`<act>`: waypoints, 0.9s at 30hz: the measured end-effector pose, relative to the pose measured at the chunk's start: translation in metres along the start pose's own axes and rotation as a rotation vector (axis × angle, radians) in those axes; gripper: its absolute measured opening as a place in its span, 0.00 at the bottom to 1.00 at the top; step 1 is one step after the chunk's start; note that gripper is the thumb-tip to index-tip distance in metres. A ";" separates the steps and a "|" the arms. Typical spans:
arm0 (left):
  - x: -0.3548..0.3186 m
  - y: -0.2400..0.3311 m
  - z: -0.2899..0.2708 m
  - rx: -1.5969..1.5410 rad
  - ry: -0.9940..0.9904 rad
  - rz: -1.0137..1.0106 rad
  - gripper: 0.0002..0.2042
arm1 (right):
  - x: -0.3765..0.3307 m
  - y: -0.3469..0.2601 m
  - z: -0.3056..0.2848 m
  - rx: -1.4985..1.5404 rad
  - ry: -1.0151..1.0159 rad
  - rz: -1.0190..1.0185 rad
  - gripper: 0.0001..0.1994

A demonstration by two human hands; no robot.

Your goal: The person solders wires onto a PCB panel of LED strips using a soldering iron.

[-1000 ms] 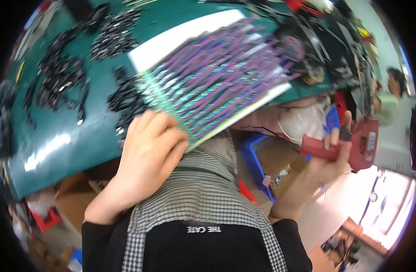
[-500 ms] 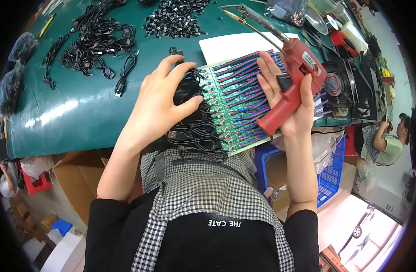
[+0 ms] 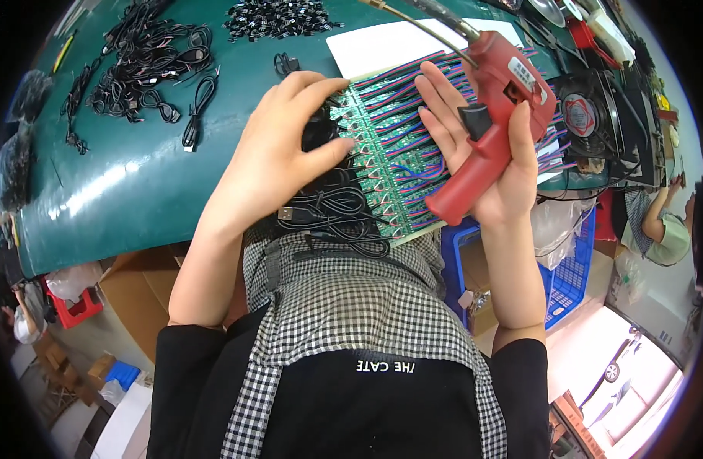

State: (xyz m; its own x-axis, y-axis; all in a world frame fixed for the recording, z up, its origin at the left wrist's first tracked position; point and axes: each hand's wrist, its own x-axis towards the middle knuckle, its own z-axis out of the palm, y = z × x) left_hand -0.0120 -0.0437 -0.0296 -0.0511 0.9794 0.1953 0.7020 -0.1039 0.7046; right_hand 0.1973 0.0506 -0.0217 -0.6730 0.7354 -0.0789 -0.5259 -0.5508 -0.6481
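Observation:
A row of narrow green circuit boards (image 3: 374,153) lies side by side at the table's front edge, with black, red and blue wires (image 3: 401,111) running out to the right. Black USB cables (image 3: 328,214) lie coiled along the boards' left ends. My left hand (image 3: 278,141) arches over these cables, thumb and forefinger apart, their tips at the board edge; its other fingertips are partly hidden. In my right hand (image 3: 508,180) a red soldering gun (image 3: 493,130) is held between thumb and palm, over the wires. The other fingers stretch out flat, and the gun's tip is cut off at the top.
Black cables (image 3: 152,65) are heaped at the far left, beside a pile of small black parts (image 3: 275,19). White paper (image 3: 366,50) lies behind the boards. To the right stands a black fan (image 3: 585,115); below it is a blue crate (image 3: 569,287). A co-worker (image 3: 657,226) is farther right.
The whole view has shifted slightly. My left hand has moved away from me and right, its fingertips reaching the board edge. The soldering gun remains in my right hand.

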 end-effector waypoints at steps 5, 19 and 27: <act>0.006 -0.005 -0.011 -0.033 -0.017 0.034 0.19 | 0.002 -0.022 -0.007 0.046 -0.049 -0.064 0.35; 0.008 -0.016 -0.005 -0.010 0.060 0.043 0.15 | -0.002 -0.004 -0.001 -0.035 0.083 -0.057 0.32; -0.006 0.017 -0.012 0.345 0.098 -0.129 0.23 | 0.002 -0.013 0.004 0.041 0.047 -0.055 0.32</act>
State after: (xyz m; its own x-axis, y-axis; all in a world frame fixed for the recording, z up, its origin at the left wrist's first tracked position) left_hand -0.0083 -0.0531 -0.0104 -0.2102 0.9578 0.1959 0.8823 0.0995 0.4601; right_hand 0.2005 0.0576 -0.0105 -0.6177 0.7823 -0.0796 -0.5831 -0.5236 -0.6211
